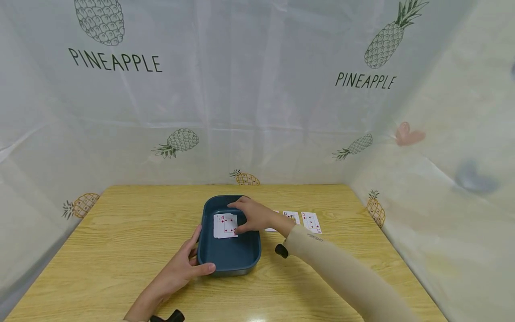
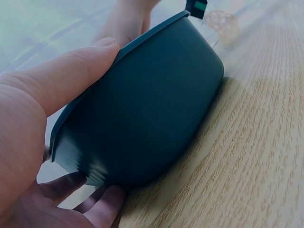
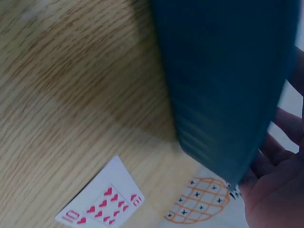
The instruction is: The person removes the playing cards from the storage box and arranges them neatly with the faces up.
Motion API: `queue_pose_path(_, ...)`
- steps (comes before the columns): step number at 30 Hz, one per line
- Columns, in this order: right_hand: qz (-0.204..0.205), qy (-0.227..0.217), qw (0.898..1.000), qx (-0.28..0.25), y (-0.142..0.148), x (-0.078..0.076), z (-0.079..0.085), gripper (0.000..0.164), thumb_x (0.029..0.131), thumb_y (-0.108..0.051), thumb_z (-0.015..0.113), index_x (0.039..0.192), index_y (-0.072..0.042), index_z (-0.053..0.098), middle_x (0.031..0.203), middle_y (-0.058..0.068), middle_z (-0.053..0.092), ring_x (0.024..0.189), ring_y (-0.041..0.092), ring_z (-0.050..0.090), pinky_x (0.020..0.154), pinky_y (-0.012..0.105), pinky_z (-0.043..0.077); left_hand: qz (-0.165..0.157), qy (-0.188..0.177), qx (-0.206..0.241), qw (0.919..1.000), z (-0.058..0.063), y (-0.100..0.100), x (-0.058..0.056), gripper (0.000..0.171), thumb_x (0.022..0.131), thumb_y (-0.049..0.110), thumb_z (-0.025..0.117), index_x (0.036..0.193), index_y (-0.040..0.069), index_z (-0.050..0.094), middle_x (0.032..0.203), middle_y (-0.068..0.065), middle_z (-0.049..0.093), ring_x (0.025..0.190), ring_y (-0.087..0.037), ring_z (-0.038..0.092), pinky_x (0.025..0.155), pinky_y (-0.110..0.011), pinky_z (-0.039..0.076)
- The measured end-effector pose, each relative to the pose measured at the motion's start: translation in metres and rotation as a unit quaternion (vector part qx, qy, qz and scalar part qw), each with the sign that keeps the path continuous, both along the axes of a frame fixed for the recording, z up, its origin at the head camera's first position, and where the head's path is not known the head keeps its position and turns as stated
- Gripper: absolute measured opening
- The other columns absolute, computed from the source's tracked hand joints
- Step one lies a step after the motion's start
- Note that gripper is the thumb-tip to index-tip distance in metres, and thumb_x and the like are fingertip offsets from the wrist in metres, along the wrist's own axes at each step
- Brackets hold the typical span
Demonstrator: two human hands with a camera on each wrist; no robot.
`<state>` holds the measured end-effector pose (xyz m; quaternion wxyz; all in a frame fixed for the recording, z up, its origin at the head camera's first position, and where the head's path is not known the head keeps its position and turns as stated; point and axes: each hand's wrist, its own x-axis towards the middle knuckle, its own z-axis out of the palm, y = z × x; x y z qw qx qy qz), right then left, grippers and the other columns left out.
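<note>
A dark blue-green plastic tub [image 1: 229,258] stands on the table. My left hand [image 1: 185,264] grips its near left corner, thumb over the rim and fingers against the outer wall; the left wrist view shows the thumb [image 2: 80,66] along the rim. Inside the tub lies a small stack of playing cards [image 1: 225,225], face up, a four of diamonds on top. My right hand [image 1: 254,215] reaches over the tub's right side. Its thumb tip is right at the stack's right edge, and the index finger is spread away toward the far side.
Right of the tub, face-up cards lie in a row: a ten of hearts [image 3: 104,197], a picture card [image 1: 292,217] and a diamonds card [image 1: 311,222]. My right forearm [image 1: 342,268] crosses the table [image 1: 120,250]. A pineapple-printed sheet [image 1: 257,103] hangs behind.
</note>
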<state>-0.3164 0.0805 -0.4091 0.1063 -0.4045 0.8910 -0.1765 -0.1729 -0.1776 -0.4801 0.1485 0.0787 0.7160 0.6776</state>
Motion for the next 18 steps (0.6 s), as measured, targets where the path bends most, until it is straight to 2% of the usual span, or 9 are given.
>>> queue_pose_path(6,-0.009,0.025,0.998,0.059,-0.013,-0.003,-0.011,0.082,0.092,-0.037,0.086,0.16,-0.011,0.048,0.15,0.011,0.053,0.132,0.026,0.058,0.111,0.039,0.05,-0.008,0.0,0.008,0.9999,-0.001,0.0,0.0,0.112,0.097,0.015,0.08,0.173,0.026,-0.002,0.169,-0.028,0.013,0.14,-0.043,0.055,0.1,-0.035,0.059)
queue_pose_path(12,-0.021,0.078,0.987,0.141,-0.024,-0.004,-0.017,0.087,0.09,-0.051,0.085,0.161,-0.018,0.048,0.151,0.006,0.055,0.13,0.023,0.06,0.11,0.039,0.051,-0.026,0.003,0.024,0.9994,-0.001,-0.002,0.0,0.113,0.099,0.012,0.078,0.172,0.026,-0.007,0.169,-0.032,0.019,0.142,-0.045,0.052,0.1,-0.033,0.058)
queue_pose_path(18,-0.035,0.094,0.98,0.174,-0.028,-0.003,-0.019,0.086,0.088,-0.054,0.085,0.16,-0.02,0.05,0.151,0.005,0.055,0.129,0.022,0.061,0.111,0.039,0.05,-0.025,0.001,0.021,0.9995,-0.001,-0.003,-0.001,0.114,0.098,0.013,0.079,0.172,0.026,-0.006,0.169,-0.031,0.016,0.143,-0.046,0.052,0.101,-0.034,0.059)
